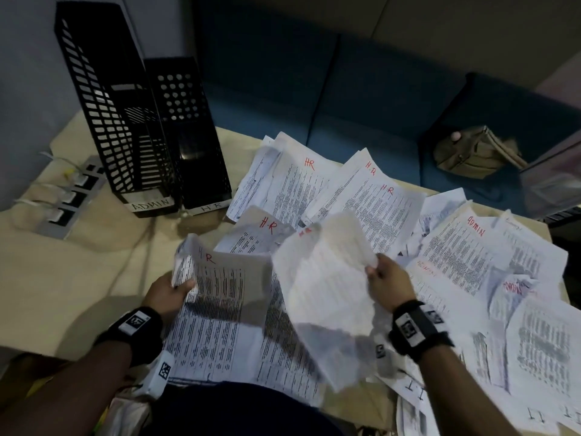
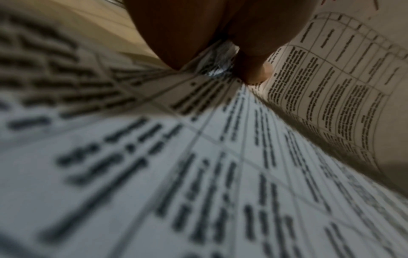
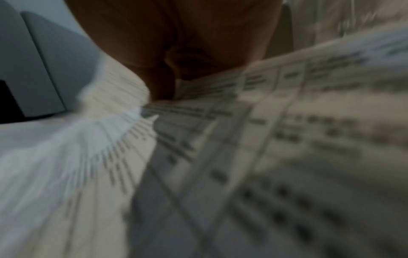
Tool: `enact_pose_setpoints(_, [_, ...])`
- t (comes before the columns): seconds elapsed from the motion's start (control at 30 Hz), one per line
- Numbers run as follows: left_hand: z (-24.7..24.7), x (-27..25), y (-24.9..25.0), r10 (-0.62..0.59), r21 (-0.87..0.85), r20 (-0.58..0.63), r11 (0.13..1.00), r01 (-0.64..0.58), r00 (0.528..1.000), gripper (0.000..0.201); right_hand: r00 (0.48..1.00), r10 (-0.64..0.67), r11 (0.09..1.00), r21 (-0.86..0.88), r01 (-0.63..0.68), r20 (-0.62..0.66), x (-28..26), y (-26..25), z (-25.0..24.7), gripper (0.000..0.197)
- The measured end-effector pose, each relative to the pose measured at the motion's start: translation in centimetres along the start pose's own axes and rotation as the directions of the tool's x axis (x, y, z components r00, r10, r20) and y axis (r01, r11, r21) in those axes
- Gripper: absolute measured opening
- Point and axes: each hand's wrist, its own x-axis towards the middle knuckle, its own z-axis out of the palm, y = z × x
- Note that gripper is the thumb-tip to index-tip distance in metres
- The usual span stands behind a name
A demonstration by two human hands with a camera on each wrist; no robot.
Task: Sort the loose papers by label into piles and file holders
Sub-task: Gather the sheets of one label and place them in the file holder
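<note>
The left hand point(image 1: 168, 294) pinches the left edge of a white printed sheet marked "HR" in red point(image 1: 220, 278). The right hand point(image 1: 388, 283) grips a blurred white sheet point(image 1: 323, 294) lifted above the beige counter point(image 1: 78, 262). Loose white papers point(image 1: 361, 196) spread right and far. Far left stand two black perforated file holders point(image 1: 151, 136), labelled ADMIN and HR.

An office meeting nook: a pale wooden table point(image 1: 94, 272) strewn with printed papers point(image 1: 361, 196) marked HR and ADMIN, two black file holders point(image 1: 147, 127) bearing the same labels, a built-in socket strip point(image 1: 72, 196), and a blue upholstered bench point(image 1: 345, 99) behind.
</note>
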Motion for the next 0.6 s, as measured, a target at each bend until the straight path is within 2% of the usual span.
enact_pose_setpoints(0.1, [0.0,0.0,0.0,0.006,0.011,0.012,1.000,-0.006,1.000,0.032,0.971,0.225,0.974,-0.028,-0.223,0.081,-1.6,-0.1,5.0,0.018])
enact_pose_setpoints(0.17, [0.1,-0.2,0.1,0.002,-0.009,0.005,1.000,-0.002,1.000,0.031,0.950,0.305,0.952,-0.049,-0.302,0.072,-2.4,-0.1,7.3,0.028])
enact_pose_setpoints(0.27, [0.1,-0.3,0.0,-0.003,-0.035,0.005,0.999,0.003,1.000,0.030,0.968,0.250,0.968,0.011,-0.251,0.007,-3.3,-1.1,9.2,0.031])
enact_pose_setpoints(0.37, [0.2,-0.4,0.2,-0.007,-0.052,0.008,0.999,0.008,1.000,0.029,0.934,0.351,0.924,0.187,-0.333,-0.070,-3.7,-2.6,8.9,0.023])
enact_pose_setpoints(0.47, [0.2,-0.5,0.5,0.001,-0.035,0.017,0.999,-0.001,1.000,0.030,0.917,0.371,0.883,0.362,-0.299,-0.146,-2.9,-3.3,6.9,0.020])
enact_pose_setpoints(0.53, [0.0,-0.3,0.3,0.009,-0.011,0.030,1.000,-0.009,1.000,0.033,0.910,0.351,0.871,0.434,-0.230,-0.220,-1.9,-4.0,4.9,0.024])
enact_pose_setpoints(0.6, [-0.1,-0.2,0.0,0.004,-0.007,0.037,1.000,-0.004,0.999,0.035,0.912,0.338,0.859,0.472,-0.198,-0.233,-0.5,-3.9,3.2,0.028])
